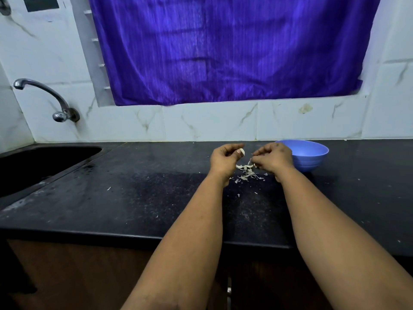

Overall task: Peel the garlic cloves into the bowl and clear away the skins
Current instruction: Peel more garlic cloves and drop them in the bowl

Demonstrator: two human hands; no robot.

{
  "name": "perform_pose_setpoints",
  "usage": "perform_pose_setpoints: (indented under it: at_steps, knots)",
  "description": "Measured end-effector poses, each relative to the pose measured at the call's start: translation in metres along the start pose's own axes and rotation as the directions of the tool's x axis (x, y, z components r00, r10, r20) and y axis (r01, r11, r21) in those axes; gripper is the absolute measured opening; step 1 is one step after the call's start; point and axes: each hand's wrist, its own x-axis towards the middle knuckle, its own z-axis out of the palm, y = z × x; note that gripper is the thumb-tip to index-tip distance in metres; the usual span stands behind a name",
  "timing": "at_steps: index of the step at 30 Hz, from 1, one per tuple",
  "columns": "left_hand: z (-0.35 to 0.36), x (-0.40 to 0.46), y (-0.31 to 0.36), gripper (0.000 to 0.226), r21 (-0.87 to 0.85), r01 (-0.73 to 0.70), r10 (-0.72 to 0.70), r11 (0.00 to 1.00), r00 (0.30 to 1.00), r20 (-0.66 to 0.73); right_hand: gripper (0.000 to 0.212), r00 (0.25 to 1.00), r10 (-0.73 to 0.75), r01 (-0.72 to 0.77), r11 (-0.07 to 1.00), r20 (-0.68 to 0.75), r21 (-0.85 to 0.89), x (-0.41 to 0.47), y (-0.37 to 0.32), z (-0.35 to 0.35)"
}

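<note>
Left hand [224, 158] is pinching a small, hard, slippery garlic clove [241, 151]; right hand [273, 158] is pinching flimsy skin above the skins [247, 172], bowl [309, 156] near the counter's back edge.

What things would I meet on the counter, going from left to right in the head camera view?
Sink → left hand holding a garlic clove → pile of skins → right hand pinching a bit of skin → blue bowl.
</note>
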Motion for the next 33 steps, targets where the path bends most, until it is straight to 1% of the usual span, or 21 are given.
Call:
perform_pose_setpoints:
  at_steps: [2,4,6,8,9,10,12,15,19,25,33]
  knots:
    - [-0.001,0.001,-0.001,0.018,0.035,-0.007,0.008,0.999,1.000,-0.018,0.010,1.000,-0.020,0.019,1.000,0.010,0.009,0.000,-0.002,0.002]
    - [-0.001,0.001,-0.001,0.016,0.078,-0.006,0.009,0.997,0.999,-0.034,0.017,0.999,0.007,-0.009,0.997,0.031,0.072,0.001,-0.002,0.004]
    - [-0.002,0.002,-0.001,0.013,0.109,0.004,0.002,0.994,0.999,-0.052,0.013,0.999,0.019,-0.026,0.990,0.051,0.140,-0.001,-0.004,0.005]
    - [-0.002,0.002,-0.001,0.012,0.120,0.019,-0.012,0.993,0.998,-0.066,0.005,0.999,-0.028,0.023,0.989,0.038,0.143,-0.004,-0.005,0.004]
    - [-0.002,0.002,-0.002,0.013,0.121,0.025,-0.016,0.992,0.997,-0.070,0.008,0.998,-0.054,0.050,0.990,0.024,0.134,-0.005,-0.006,0.003]
    - [-0.003,0.003,-0.002,0.013,0.119,0.026,-0.018,0.992,0.997,-0.069,0.013,0.998,-0.066,0.062,0.988,0.024,0.143,-0.007,-0.007,0.002]
    - [-0.003,0.003,-0.003,0.014,0.110,0.016,-0.009,0.994,0.998,-0.060,0.020,0.995,-0.071,0.055,0.979,0.075,0.196,-0.008,-0.009,0.003]
    - [-0.003,0.003,-0.003,0.015,0.051,-0.005,0.007,0.999,0.999,-0.038,0.028,0.991,-0.082,0.056,0.972,0.105,0.228,-0.010,-0.010,0.003]
    - [-0.003,0.002,-0.002,0.018,-0.021,-0.019,0.018,1.000,1.000,-0.025,0.031,0.990,-0.099,0.072,0.967,0.101,0.244,-0.012,-0.012,0.002]
    - [-0.003,0.004,-0.004,0.017,-0.010,-0.052,0.052,0.999,0.998,-0.025,0.040,0.987,-0.081,0.029,0.941,0.141,0.338,-0.009,-0.011,0.002]
    - [-0.003,0.005,-0.005,0.008,-0.027,-0.066,0.066,0.997,0.998,-0.001,0.047,0.982,-0.108,0.035,0.908,0.153,0.417,-0.006,-0.008,0.001]
